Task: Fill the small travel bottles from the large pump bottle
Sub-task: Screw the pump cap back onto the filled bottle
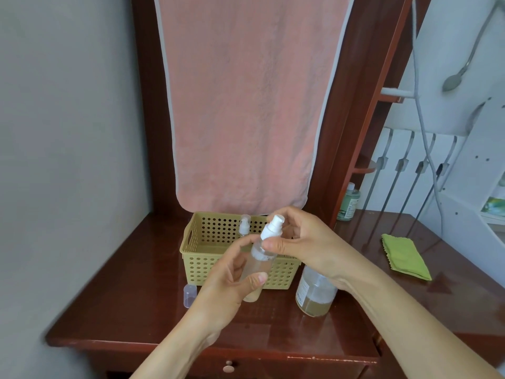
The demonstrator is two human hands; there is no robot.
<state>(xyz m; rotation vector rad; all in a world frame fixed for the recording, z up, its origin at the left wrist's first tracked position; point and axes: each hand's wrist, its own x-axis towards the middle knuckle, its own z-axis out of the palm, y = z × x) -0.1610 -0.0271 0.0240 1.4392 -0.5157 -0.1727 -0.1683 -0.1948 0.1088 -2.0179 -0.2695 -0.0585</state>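
My left hand (pixel 232 280) grips a small clear travel bottle (pixel 259 265), tilted, with a little yellowish liquid at its bottom. Its white spray top (pixel 272 228) is pinched by my right hand (pixel 303 242) at the collar. The large clear bottle (pixel 314 294), holding a low layer of amber liquid, stands on the table under my right wrist; its top is hidden. A second small travel bottle (pixel 244 225) with a white pump stands inside the yellow-green perforated basket (pixel 202 258).
A small clear cap (pixel 189 295) lies on the dark wooden table (pixel 136 310) left of the basket. A folded green cloth (pixel 404 255) lies at the right. A green bottle (pixel 348 202) stands at the back right. A pink towel (pixel 246 105) hangs behind.
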